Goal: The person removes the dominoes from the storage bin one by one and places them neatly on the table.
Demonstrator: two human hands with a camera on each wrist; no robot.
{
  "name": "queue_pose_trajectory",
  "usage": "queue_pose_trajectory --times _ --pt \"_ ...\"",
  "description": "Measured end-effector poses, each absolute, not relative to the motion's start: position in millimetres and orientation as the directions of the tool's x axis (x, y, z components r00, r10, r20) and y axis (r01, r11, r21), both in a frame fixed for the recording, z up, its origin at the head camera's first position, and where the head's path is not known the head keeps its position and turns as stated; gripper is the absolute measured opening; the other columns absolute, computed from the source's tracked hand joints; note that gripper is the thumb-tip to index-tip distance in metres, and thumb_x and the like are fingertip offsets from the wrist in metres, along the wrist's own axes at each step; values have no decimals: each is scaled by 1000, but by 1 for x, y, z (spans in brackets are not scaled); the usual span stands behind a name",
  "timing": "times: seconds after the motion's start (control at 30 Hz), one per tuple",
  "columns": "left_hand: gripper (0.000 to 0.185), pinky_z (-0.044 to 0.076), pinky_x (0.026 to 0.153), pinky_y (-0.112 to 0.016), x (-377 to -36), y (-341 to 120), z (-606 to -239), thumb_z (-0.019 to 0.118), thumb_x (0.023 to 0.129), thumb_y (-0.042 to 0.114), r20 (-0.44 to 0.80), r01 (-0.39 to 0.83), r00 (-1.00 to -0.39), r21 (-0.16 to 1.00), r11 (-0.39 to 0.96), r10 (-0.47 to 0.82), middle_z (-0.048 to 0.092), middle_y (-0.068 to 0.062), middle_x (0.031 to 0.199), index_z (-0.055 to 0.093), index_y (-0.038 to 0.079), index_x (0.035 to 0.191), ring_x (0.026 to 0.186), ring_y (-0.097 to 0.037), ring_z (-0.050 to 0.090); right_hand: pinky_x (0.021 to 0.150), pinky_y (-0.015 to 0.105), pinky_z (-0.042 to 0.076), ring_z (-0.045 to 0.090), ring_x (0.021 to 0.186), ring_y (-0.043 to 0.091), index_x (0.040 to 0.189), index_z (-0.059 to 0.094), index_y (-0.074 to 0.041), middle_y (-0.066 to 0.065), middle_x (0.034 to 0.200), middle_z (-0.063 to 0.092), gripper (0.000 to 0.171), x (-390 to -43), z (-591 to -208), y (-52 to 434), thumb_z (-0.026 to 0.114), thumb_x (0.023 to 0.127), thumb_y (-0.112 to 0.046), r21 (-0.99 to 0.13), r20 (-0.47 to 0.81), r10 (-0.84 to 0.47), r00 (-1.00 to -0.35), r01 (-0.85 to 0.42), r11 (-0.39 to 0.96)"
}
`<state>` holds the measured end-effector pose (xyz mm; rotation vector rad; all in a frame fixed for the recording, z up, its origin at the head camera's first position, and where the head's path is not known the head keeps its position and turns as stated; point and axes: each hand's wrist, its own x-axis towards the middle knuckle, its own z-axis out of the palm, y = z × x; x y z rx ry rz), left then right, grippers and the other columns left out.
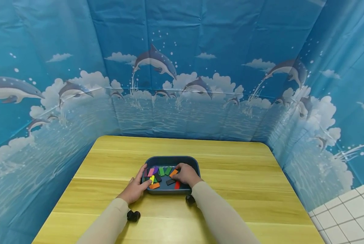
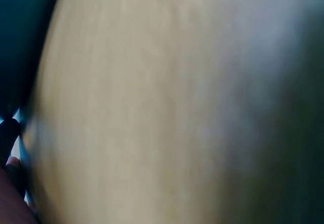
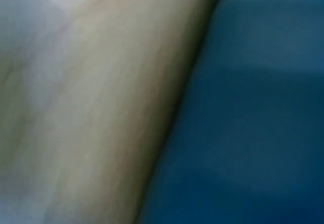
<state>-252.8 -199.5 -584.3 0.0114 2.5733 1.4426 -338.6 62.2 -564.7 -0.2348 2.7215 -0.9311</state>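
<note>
A dark blue tray point(image 1: 172, 192) holds several small flat coloured blocks in the head view. My left hand point(image 1: 134, 190) grips the tray's left side, fingers along the wall and thumb over the rim near a yellow block point(image 1: 152, 179). Inside the tray's right half, my right hand point(image 1: 187, 174) pinches an orange block point(image 1: 173, 173) between thumb and fingertips. A black block point(image 1: 170, 182) and a red block point(image 1: 177, 185) lie just below that hand. The left wrist view catches only part of a hand beside the dark tray wall point(image 2: 25, 37); the right wrist view is blurred.
Two green blocks point(image 1: 162, 171), a pink block point(image 1: 151, 172) and another orange block point(image 1: 154, 185) also lie in the tray. Beneath it is a yellow wooden table point(image 1: 236, 176). A dolphin-print curtain point(image 1: 182, 112) stands around the table's back and sides.
</note>
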Motion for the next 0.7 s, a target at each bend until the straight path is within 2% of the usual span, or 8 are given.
queue_pose_trajectory --times 0.33,0.5,0.7 --pt "77 0 120 -83 -252 -199 -584 56 106 49 -165 -93 -982 846 525 92 21 -13 176 10 46 168 157 -63 -6 93 42 57 61 92 21 122 69 -9 8 112 73 43 -339 -565 60 87 86 -26 -616 -194 -220 -956 -56 786" --pt "77 3 119 -83 -251 -198 -583 56 106 49 -168 -96 -982 842 531 88 22 -14 176 10 46 168 156 -64 -4 95 43 58 62 94 22 126 69 -8 10 117 72 43 -338 -564 60 84 88 -22 -630 -195 -216 -957 -47 775" --pt "76 4 120 -83 -250 -198 -582 56 107 48 -169 -98 -982 839 536 84 22 -15 176 10 46 168 157 -63 -4 97 44 57 62 96 22 128 68 -7 11 120 72 48 -334 -560 60 85 88 -26 -637 -186 -218 -958 -51 769"
